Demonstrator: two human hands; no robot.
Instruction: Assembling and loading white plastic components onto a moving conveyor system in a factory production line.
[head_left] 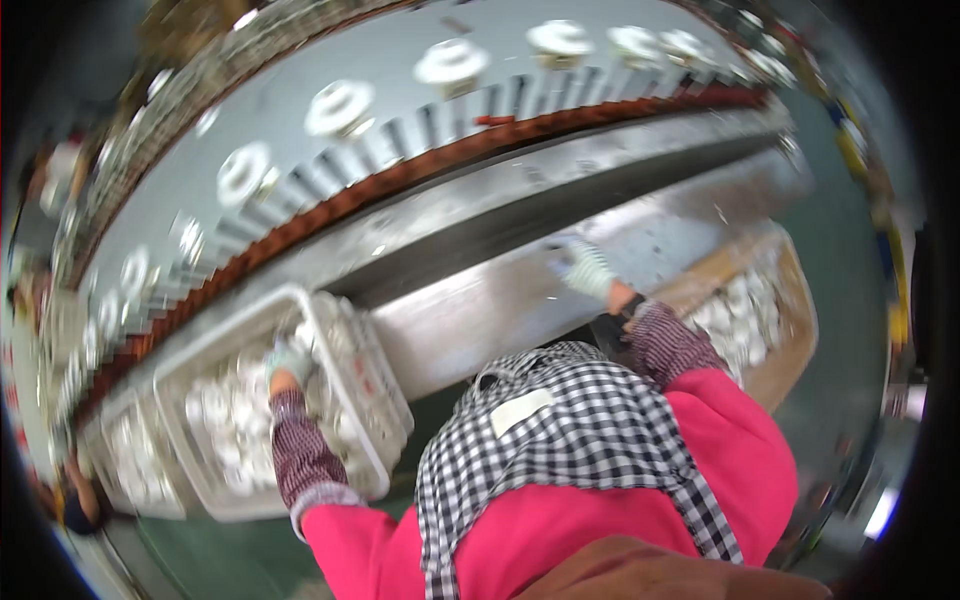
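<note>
The white parts (228,425) lie in a white plastic crate (348,395) at the left end of the metal tabletop (465,325). The gloved left hand (289,362) is among them; I cannot tell whether it grips one. Over the tabletop is the gloved right hand (588,268), too blurred to tell whether its fingers are apart or together. At the tabletop's near right side, a carton (783,372) holds similar pieces (742,322). Beyond the tabletop, round white fittings (451,63) line a grey conveyor (290,110).

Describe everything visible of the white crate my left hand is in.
The white crate looks like plastic: open-topped, rectangular, with a thick rim and red marks on its right side. It stands beside the metal bench, holding many small white pieces; the gloved left hand reaches inside. Blur hides finer detail.
</note>
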